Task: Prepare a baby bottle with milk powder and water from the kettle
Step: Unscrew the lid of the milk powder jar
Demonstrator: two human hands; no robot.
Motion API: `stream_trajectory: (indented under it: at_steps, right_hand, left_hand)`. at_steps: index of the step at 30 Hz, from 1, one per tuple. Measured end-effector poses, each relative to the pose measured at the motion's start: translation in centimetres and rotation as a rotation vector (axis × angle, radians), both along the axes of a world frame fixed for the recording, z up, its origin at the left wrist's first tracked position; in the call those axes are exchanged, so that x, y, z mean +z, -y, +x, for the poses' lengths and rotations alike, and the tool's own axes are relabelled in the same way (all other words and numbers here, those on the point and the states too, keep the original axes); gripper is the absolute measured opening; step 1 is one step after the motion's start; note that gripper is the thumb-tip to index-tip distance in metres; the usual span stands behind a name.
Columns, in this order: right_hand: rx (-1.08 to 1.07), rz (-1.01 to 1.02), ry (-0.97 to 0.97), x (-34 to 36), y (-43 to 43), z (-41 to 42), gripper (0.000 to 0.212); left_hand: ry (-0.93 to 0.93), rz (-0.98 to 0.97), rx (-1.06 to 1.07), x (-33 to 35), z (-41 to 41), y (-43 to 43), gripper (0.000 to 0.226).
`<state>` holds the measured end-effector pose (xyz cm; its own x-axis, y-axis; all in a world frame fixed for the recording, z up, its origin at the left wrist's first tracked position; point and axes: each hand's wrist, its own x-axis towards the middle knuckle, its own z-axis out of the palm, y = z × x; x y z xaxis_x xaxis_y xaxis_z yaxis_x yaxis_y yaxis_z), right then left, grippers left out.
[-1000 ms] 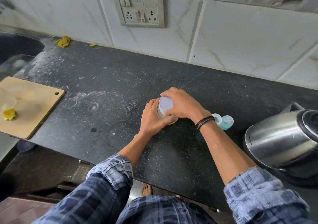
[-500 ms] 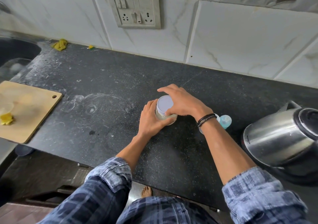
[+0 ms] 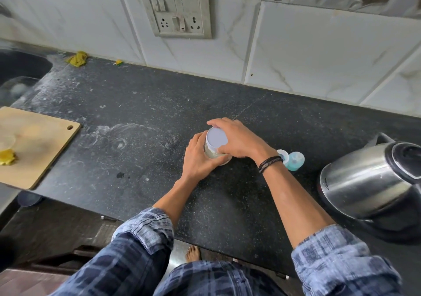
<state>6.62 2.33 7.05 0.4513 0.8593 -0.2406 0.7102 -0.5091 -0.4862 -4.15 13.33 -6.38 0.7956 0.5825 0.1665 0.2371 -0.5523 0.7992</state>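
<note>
A clear jar of pale powder (image 3: 211, 153) stands on the black counter (image 3: 141, 159), topped by a white lid (image 3: 216, 137). My left hand (image 3: 197, 159) wraps round the jar's body. My right hand (image 3: 239, 139) grips the lid from above and the right. Behind my right wrist lies the baby bottle (image 3: 295, 161), blue-tinted with a white cap, partly hidden. The steel kettle (image 3: 369, 182) with a black lid stands at the right edge of the counter.
A wooden cutting board (image 3: 38, 147) with yellow scraps lies at the left. A dark sink (image 3: 20, 68) is at the far left. A switch and socket plate (image 3: 177, 13) sits on the tiled wall. Yellow scraps (image 3: 77, 58) lie by the wall.
Both hands stay on the jar. My right hand has turned slightly on the lid, and the view has shifted a little.
</note>
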Motion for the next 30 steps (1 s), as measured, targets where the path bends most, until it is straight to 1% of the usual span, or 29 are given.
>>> stream_trajectory:
  at_steps: [3,6,8,13,18,22,26,28,30]
  right_hand:
    - [0.018,0.017,-0.034,0.4,0.1,0.5,0.088]
    - [-0.024,0.061,0.010,0.3,0.0,0.3,0.077]
    - [-0.034,0.047,0.042,0.0,0.0,-0.1,0.073]
    - [-0.005,0.062,-0.025,0.2,0.1,0.2,0.084]
    - [-0.054,0.068,0.048,-0.3,-0.1,-0.3,0.074]
    - [-0.010,0.074,-0.030,-0.1,0.0,0.0,0.077]
    - [-0.082,0.123,0.053,-0.1,-0.3,-0.1,0.067]
    - [-0.088,0.078,0.101,-0.5,-0.3,-0.3,0.069]
    - [-0.064,0.054,0.092,-0.7,-0.2,-0.4,0.072]
  left_hand:
    - [-0.016,-0.003,0.002,0.1,0.0,0.0,0.092]
    - [-0.012,0.000,-0.004,0.0,0.1,0.0,0.089]
    - [0.002,0.003,-0.003,-0.1,0.0,0.0,0.088]
    - [-0.009,0.002,0.004,0.0,0.0,0.0,0.089]
    - [0.006,0.003,-0.007,0.0,0.0,0.0,0.088]
    - [-0.005,-0.001,-0.007,0.1,-0.1,0.0,0.089]
    - [-0.004,0.004,-0.015,0.2,0.0,0.1,0.089]
    - [-0.001,0.005,-0.016,0.2,0.0,0.1,0.090]
    - [0.003,0.002,-0.012,0.2,-0.1,0.0,0.091]
